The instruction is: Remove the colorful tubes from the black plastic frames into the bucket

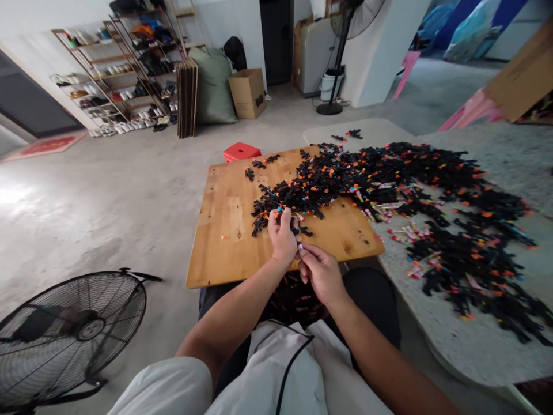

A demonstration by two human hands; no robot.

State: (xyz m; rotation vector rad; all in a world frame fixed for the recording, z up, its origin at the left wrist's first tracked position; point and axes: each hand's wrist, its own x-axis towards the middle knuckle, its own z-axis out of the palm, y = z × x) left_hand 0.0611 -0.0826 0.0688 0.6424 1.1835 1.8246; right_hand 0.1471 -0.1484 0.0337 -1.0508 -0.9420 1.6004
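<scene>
My left hand is closed around a small black toy gun, mostly covered by the fingers, at the near side of the pile. Just below it, my right hand pinches a small pale piece against the toy's lower end. Whether that piece is joined to the toy I cannot tell. Beyond the hands, a heap of black toy guns with orange and blue bits lies on the wooden table.
More toy guns and brightly patterned small tubes spread over the grey stone table at right. A black floor fan stands at lower left. A red stool is behind the wooden table. Dark items fill the space between my legs.
</scene>
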